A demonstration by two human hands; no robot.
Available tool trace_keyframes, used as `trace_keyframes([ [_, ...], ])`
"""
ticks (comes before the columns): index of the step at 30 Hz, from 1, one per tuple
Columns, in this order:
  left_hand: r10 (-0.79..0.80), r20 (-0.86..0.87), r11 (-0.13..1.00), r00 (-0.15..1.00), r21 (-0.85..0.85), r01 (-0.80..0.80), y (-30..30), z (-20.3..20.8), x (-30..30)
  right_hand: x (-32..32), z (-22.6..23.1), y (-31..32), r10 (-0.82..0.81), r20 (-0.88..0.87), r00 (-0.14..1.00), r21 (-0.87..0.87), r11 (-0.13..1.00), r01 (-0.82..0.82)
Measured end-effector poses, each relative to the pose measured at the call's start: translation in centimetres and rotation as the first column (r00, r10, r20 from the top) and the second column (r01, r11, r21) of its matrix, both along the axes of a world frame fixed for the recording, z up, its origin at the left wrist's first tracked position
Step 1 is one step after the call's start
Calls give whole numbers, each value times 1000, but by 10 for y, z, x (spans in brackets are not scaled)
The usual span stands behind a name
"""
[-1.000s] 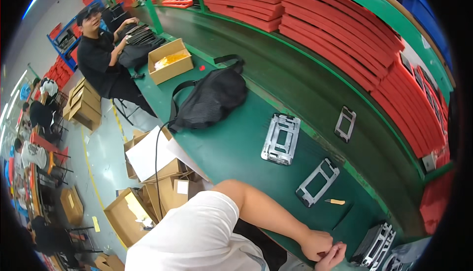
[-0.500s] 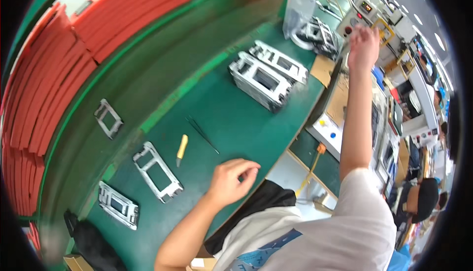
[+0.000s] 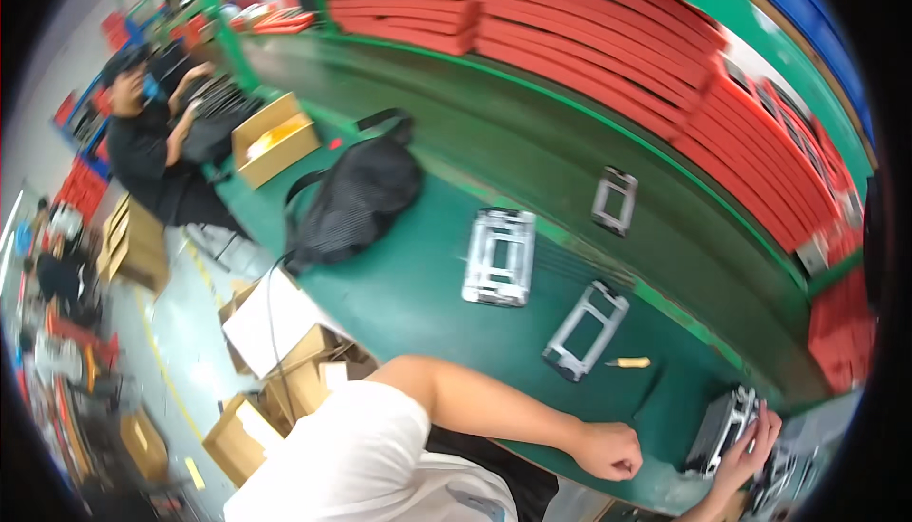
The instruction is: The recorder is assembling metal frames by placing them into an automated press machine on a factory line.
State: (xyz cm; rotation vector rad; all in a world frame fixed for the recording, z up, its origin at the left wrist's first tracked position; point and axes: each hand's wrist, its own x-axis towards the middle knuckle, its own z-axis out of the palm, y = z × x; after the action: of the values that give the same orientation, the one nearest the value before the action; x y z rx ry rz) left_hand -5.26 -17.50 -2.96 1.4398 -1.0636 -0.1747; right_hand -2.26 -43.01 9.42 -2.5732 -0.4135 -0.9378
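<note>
My left hand (image 3: 610,452) is closed in a fist above the bench's near edge, with nothing visible in it. To the right, my right hand (image 3: 749,454) has its fingers bent over the edge of a stack of silver-and-black metal frames (image 3: 718,435); how many it grips is hidden. Left of the stack, a dark pair of tweezers (image 3: 650,391) and a yellow-handled knife (image 3: 631,363) lie on the green bench. A single rectangular metal frame (image 3: 581,370) rests beside the knife. Further left is another frame (image 3: 498,302), with more bars across it.
One more frame (image 3: 616,201) lies on the far strip under stacked red trays (image 3: 589,47). A black bag (image 3: 366,194) and a cardboard box (image 3: 275,163) occupy the bench's left end. Open cartons (image 3: 309,370) stand on the floor. A person (image 3: 152,156) sits at the far left.
The view has swung left, bringing in the bag and the person. My right hand has come from the equipment at the far right to the frame stack. My left hand has curled into a fist.
</note>
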Motion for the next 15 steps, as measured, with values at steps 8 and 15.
trace_keyframes([
  [8,-20,-1,999,1000,36,20,-2,0,5,41,-11,-32,33,-580,814,35,999,-15],
  [15,-12,7,999,1000,35,12,-10,-6,7,36,7,-53,4,-416,910,-338,928,-158],
])
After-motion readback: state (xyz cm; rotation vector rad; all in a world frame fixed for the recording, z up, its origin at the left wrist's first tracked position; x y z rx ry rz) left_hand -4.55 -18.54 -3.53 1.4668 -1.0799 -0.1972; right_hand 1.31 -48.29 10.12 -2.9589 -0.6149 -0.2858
